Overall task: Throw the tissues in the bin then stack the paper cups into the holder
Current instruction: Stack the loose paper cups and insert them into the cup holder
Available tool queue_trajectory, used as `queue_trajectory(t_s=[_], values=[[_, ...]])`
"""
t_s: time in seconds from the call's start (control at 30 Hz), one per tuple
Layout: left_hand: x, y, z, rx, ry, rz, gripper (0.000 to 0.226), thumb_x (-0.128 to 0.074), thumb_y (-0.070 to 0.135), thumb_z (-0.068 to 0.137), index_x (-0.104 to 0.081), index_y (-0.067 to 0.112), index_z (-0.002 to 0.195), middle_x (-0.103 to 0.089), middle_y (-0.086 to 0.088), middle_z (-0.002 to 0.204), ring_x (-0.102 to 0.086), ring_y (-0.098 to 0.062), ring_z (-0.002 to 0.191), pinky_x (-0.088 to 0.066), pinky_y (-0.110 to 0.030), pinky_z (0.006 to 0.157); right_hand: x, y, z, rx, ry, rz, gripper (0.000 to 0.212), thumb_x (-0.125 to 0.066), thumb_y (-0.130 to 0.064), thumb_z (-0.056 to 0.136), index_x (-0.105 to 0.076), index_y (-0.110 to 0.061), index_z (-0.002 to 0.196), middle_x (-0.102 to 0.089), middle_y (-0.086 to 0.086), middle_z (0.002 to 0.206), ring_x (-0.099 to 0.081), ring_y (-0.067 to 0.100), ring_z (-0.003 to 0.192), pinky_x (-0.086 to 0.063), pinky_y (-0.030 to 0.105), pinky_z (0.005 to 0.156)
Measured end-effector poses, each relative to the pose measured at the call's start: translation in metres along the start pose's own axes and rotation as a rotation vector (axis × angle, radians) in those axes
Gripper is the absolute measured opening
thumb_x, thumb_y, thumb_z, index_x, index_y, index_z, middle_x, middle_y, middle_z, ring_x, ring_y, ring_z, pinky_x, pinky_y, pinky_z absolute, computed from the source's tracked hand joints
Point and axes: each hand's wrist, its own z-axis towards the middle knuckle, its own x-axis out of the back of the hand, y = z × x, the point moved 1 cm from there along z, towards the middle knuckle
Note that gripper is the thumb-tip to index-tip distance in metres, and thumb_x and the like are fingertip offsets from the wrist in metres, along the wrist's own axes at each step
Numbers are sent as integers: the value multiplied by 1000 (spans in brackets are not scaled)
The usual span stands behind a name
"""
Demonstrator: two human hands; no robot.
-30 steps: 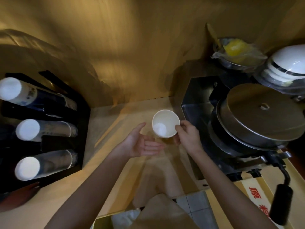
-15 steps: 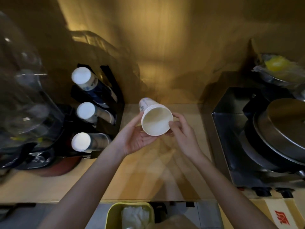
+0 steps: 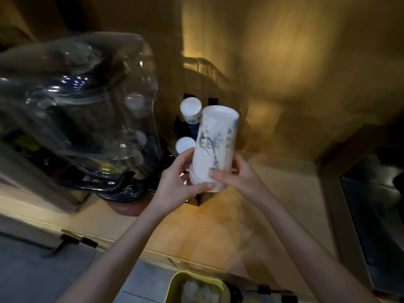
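Observation:
A white paper cup stack [image 3: 215, 147] with dark ink print is held bottom-up over the wooden counter [image 3: 273, 219]. My left hand [image 3: 181, 184] grips its rim end from the left and my right hand [image 3: 238, 176] grips it from the right. Just behind it stands the black cup holder [image 3: 181, 127], with two more white cup stacks [image 3: 190, 110] lying in its slots. A yellow bin [image 3: 175, 285] holding white tissues [image 3: 200, 291] sits on the floor below the counter edge.
A large clear water jug [image 3: 76, 101] on a black base [image 3: 122, 189] fills the left side, close to the holder. A dark metal appliance [image 3: 376, 204] stands at the right edge. A wooden wall rises behind the counter.
The view swung left toward the cup holder and jug. The cup, first held mouth toward me, was turned bottom-up and carried left to the holder, both hands now on it.

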Motion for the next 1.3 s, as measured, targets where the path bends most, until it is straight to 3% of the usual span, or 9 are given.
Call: queue_trajectory(t_s=[0.1, 0.27, 0.43, 0.6, 0.73, 0.83, 1.0, 1.1, 1.3], values=[[17, -1, -10, -87, 20, 167, 78, -82, 29, 62, -37, 41, 125, -52, 20, 123, -49, 3, 117, -47, -12, 89, -22, -2, 5, 47, -33, -7, 72, -86, -37, 49, -54, -31, 113, -69, -7, 111, -65, 9, 102, -54, 30, 85], [45, -3, -20, -107, -48, 314, 87, -76, 31, 66, -27, 26, 138, -42, 5, 140, -40, -5, 129, -42, -34, 105, -52, 0, 6, 158, -3, -56, 66, -87, -30, 50, -53, -39, 105, -67, -15, 105, -63, -3, 98, -50, 11, 76], [71, 14, -32, -222, 55, 430, 81, -66, 43, 67, -28, 29, 137, -41, 7, 137, -34, 8, 125, -32, -9, 102, -81, 7, 9, 238, 81, -300, 75, -79, -56, 46, -38, -52, 109, -49, -29, 109, -48, -15, 102, -39, 0, 79], [81, 21, -37, -258, 170, 534, 79, -73, 47, 66, -38, 22, 133, -47, 8, 122, -43, 3, 111, -30, 0, 91, -95, 32, 15, 245, 73, -417, 88, -83, -42, 59, -37, -25, 132, -46, -7, 130, -41, 16, 125, -43, 38, 99], [78, 14, -35, -212, 180, 560, 73, -79, 38, 62, -49, 16, 125, -53, -1, 119, -50, -8, 108, -39, -12, 89, -102, 38, 21, 217, 57, -446, 94, -84, -37, 60, -32, -23, 137, -45, -2, 136, -40, 17, 128, -44, 45, 101], [74, 4, -32, -159, 192, 577, 73, -81, 35, 60, -51, 14, 124, -55, -4, 120, -52, -12, 108, -42, -20, 89, -104, 45, 26, 165, 19, -483, 96, -83, -33, 62, -27, -20, 140, -43, 1, 139, -38, 18, 130, -41, 44, 104], [66, -22, -23, -62, 162, 586, 73, -81, 30, 62, -50, 10, 125, -54, -9, 122, -53, -19, 112, -30, -10, 89, -103, 56, 25, 140, -3, -515, 84, -77, -31, 70, -30, -19, 138, -44, 2, 138, -41, 18, 127, -41, 37, 102], [60, -36, -19, -16, 148, 582, 73, -81, 27, 63, -48, 9, 126, -53, -10, 125, -51, -22, 115, -32, -17, 93, -101, 57, 25, 166, 0, -529, 70, -71, -31, 76, -35, -17, 134, -48, 4, 133, -44, 18, 122, -42, 33, 98], [53, -53, -10, 27, 110, 594, 74, -79, 27, 66, -46, 9, 129, -51, -9, 129, -50, -23, 118, -37, -26, 97, -92, 55, 22, 197, 33, -571, 45, -68, -26, 81, -47, -21, 121, -56, -2, 119, -49, 8, 108, -33, 8, 81]])
